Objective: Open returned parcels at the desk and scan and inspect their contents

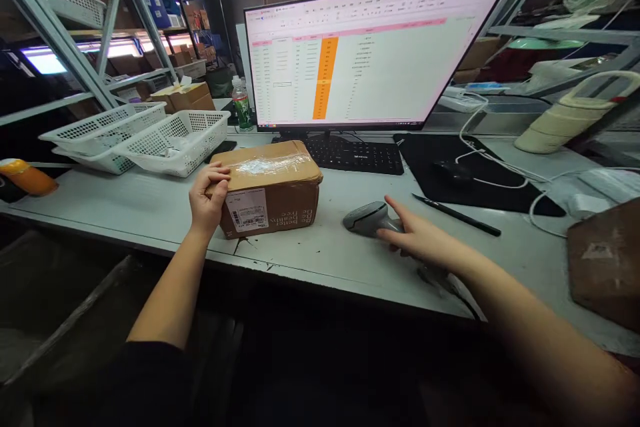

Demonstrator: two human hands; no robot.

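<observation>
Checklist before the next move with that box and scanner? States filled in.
1. Left hand on the cardboard box: ok, it grips the left end.
2. Label in sight: ok, on the near side, barcode showing.
3. Box top taped: ok, clear tape runs along it.
4. Right hand firmly on the scanner: cannot tell, it is at the scanner but hides much of the handle.
5. Scanner aimed at the label: cannot tell, no beam visible.
6. Monitor on: ok, spreadsheet showing.

Bright worktop (330,267), deep shadow below the hands (413,233)
Monitor (400,80) glows beyond them; glare whitens the box (270,190) beside the left hand (205,199); outer edges stretch (small screen text (364,61) is soft).
</observation>
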